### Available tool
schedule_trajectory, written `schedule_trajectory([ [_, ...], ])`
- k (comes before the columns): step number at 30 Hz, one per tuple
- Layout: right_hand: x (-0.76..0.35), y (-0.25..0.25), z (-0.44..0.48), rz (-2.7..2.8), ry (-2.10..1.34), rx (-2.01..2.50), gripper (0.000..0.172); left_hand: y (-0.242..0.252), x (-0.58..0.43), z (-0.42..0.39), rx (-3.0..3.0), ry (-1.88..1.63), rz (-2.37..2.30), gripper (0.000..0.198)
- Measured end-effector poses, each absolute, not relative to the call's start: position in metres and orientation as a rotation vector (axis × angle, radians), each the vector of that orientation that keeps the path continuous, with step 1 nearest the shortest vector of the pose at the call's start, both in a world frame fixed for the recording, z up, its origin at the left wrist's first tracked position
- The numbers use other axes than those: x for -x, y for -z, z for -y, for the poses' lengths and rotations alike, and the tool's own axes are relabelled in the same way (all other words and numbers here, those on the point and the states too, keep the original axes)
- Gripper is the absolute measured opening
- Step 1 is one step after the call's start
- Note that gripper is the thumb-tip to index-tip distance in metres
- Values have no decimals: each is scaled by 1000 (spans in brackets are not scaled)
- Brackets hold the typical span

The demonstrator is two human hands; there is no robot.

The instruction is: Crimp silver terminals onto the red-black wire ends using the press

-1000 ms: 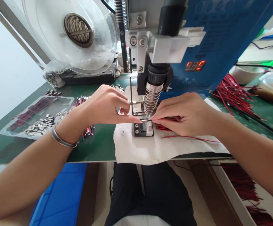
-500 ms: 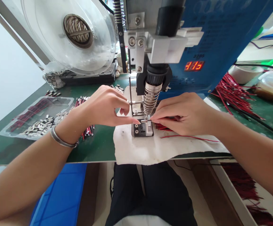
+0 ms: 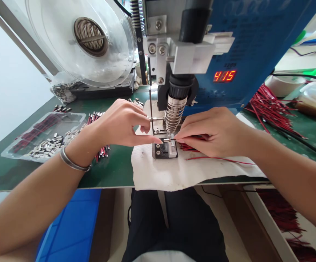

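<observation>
My right hand (image 3: 215,133) is closed in a pinch on a thin wire (image 3: 175,139), at the right side of a small black-and-silver fixture (image 3: 164,150). A small silvery metal part (image 3: 167,140) lies across the top of the fixture, right under the soldering tip with its coiled spring (image 3: 175,111). My left hand (image 3: 127,125) comes in from the left, thumb stretched out to the part's left end and the other fingers curled apart from it. Nothing shows between that thumb and the fingers. The wire's end is too small to make out.
A blue machine (image 3: 245,43) with a red lit display stands behind. On the left are a clear tray (image 3: 10,153) of small metal parts and a big clear reel (image 3: 51,47). Red and black wires (image 3: 269,109) lie at right; a white cloth (image 3: 152,178) covers the table's front edge.
Both hands keep their places at the fixture, and the view has barely shifted. The display's digits now show more fully.
</observation>
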State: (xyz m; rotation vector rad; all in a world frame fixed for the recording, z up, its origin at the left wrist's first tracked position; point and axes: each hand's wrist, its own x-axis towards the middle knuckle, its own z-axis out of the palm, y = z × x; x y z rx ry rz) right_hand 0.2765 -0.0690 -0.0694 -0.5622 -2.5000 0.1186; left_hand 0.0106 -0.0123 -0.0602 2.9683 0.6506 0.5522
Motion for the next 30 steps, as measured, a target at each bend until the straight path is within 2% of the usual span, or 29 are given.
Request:
schedule_trajectory([
  [11, -276, 67, 70, 2510, -136, 576, 25, 60, -11, 12, -2973, -551, -645, 48],
  [30, -277, 71, 67, 2473, -84, 514, 20, 60, -10, 14, -3011, -567, -651, 47],
])
